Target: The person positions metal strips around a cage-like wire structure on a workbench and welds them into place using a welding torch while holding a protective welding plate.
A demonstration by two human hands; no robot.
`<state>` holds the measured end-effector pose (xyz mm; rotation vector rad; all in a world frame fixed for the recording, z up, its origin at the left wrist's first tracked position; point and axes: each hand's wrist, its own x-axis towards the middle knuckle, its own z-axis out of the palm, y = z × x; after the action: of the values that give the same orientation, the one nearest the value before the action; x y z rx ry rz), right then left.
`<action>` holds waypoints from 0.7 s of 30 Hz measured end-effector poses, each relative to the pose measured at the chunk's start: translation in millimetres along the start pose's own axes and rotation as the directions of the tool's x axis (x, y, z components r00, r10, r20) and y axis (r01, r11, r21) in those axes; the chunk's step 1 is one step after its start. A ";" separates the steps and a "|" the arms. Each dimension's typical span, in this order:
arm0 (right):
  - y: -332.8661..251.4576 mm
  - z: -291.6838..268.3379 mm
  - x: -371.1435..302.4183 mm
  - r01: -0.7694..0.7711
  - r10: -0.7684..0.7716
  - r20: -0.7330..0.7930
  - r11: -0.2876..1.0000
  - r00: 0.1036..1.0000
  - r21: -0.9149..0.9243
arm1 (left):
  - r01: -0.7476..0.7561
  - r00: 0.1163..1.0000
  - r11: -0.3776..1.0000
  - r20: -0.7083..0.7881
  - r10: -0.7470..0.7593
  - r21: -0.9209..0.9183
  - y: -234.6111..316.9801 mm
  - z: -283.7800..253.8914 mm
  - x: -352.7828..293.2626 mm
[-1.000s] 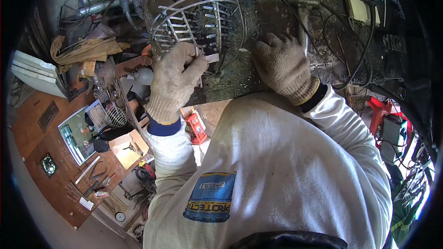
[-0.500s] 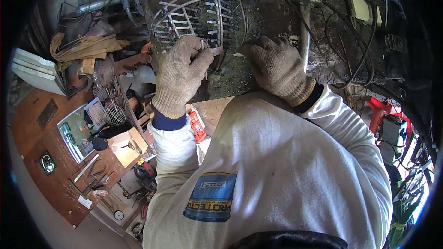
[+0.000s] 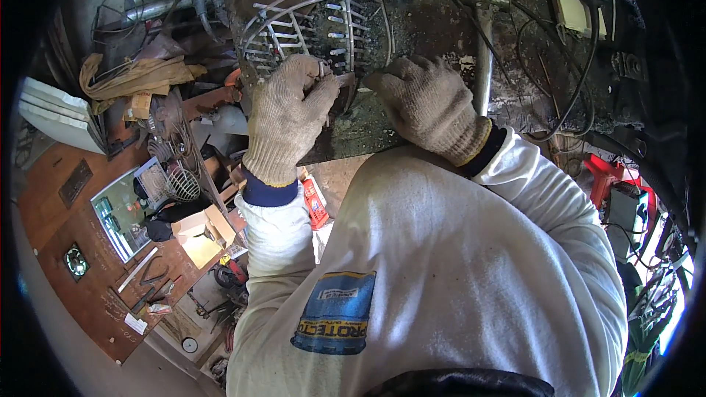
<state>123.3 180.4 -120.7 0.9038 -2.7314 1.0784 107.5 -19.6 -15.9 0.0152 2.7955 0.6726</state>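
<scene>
In a knitted beige glove, my left hand [image 3: 287, 121] is closed, thumb and fingers pinching a small flat metal piece [image 3: 345, 81]. This piece sits at the near end of a curved frame of welded metal rods [image 3: 350, 26]; I cannot tell whether they touch. My right hand [image 3: 434, 106], gloved the same way, rests low over the dark metal worktop [image 3: 346, 140], just right of that piece. Its fingers are curled together, and whatever they may hold is hidden. A metal hammer [image 3: 485, 59] with a tube-like handle lies beyond the right hand.
Black cables [image 3: 588, 81] run across the worktop's right side. A brown cloth [image 3: 140, 73] hangs over clutter at left. Lower left, a wooden board [image 3: 88, 279] bears an open cardboard box [image 3: 202, 235] and tools. A red stand [image 3: 603, 176] is at right.
My right hand has shifted left, closer to the small metal piece, covering a pale chip on the worktop. My left hand and the rod frame stay put.
</scene>
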 end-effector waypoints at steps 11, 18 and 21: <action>-2.7 7.0 4.0 0.055 -0.056 -0.060 0.998 0.997 -0.020 | -0.009 0.999 1.000 0.036 0.010 -0.015 2.8 -2.3 -0.4; -5.8 6.7 9.2 0.078 -0.080 -0.047 0.996 0.996 -0.044 | -0.136 0.990 0.989 -0.029 0.137 0.052 -4.4 0.4 1.7; -4.2 10.6 11.8 0.122 -0.130 -0.054 0.984 0.990 -0.128 | -0.122 0.991 0.990 -0.044 0.125 0.066 -3.5 0.9 2.6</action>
<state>117.4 165.2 -123.0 0.9915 -2.6169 0.8882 105.4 -22.2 -18.9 0.1887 2.8799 0.6201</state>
